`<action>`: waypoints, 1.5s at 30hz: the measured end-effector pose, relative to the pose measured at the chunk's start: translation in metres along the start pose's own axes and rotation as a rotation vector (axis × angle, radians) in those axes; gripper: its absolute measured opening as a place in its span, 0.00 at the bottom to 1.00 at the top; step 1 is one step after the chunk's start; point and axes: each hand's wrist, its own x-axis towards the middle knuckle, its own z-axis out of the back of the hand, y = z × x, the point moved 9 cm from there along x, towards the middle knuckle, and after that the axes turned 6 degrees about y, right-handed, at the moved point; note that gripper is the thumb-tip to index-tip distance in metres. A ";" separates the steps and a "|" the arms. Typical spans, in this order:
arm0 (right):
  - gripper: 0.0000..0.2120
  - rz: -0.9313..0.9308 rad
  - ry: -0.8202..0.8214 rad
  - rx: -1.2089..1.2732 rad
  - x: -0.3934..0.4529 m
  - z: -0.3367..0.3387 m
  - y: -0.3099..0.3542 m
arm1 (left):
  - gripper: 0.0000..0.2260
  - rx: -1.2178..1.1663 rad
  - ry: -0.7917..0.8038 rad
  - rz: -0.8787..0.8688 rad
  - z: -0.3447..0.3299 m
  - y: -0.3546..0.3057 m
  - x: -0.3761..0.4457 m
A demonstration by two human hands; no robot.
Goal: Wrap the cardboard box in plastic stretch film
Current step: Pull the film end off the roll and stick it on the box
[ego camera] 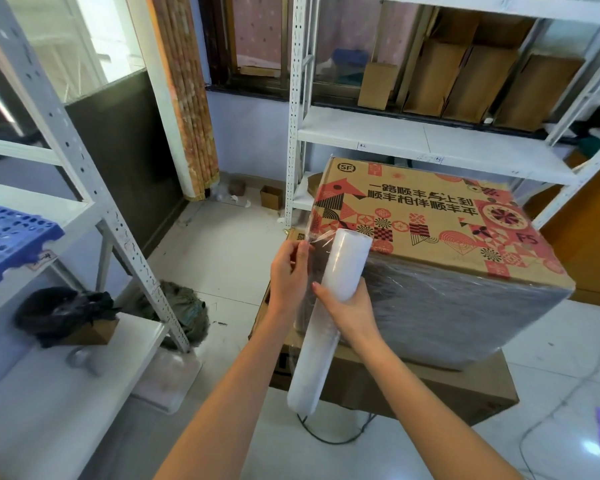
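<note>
A large cardboard box (426, 216) with red and black printed patterns on top stands on a flatter carton (413, 386). Clear film covers the box's near side (447, 310). In front of the box's near left corner is a long white roll of stretch film (329, 317), held tilted. My right hand (347, 306) grips the roll around its middle. My left hand (288, 271) pinches the loose film edge (314, 239) at the box's top left corner.
White metal shelving (430, 136) with brown cartons stands behind the box. Another shelf unit (94, 188) on the left holds a blue perforated crate (7, 237) and a black bag (59, 313). A dark cable (329, 436) lies on the tiled floor below the roll.
</note>
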 end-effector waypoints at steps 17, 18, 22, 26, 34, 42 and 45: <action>0.38 -0.021 -0.078 -0.099 -0.006 0.002 -0.003 | 0.10 -0.257 -0.129 0.078 0.010 0.018 0.004; 0.39 -0.028 -0.085 -0.094 -0.006 0.002 -0.003 | 0.09 -0.226 -0.132 0.061 0.009 0.014 0.006; 0.39 -0.053 -0.099 -0.081 -0.008 -0.003 -0.001 | 0.09 -0.176 -0.156 0.039 0.006 0.010 0.013; 0.33 -0.052 -0.144 -0.161 -0.009 0.000 0.001 | 0.08 -0.139 -0.126 0.066 0.003 0.020 0.017; 0.29 -0.072 -0.236 -0.289 -0.013 0.006 -0.001 | 0.05 -0.103 -0.100 0.119 -0.001 0.032 0.021; 0.31 -0.097 -0.255 -0.240 -0.010 0.000 -0.005 | 0.06 -0.004 -0.200 0.126 0.017 0.023 0.022; 0.31 -0.109 -0.261 -0.264 -0.009 0.000 -0.005 | 0.04 0.098 -0.161 -0.019 0.018 -0.004 0.026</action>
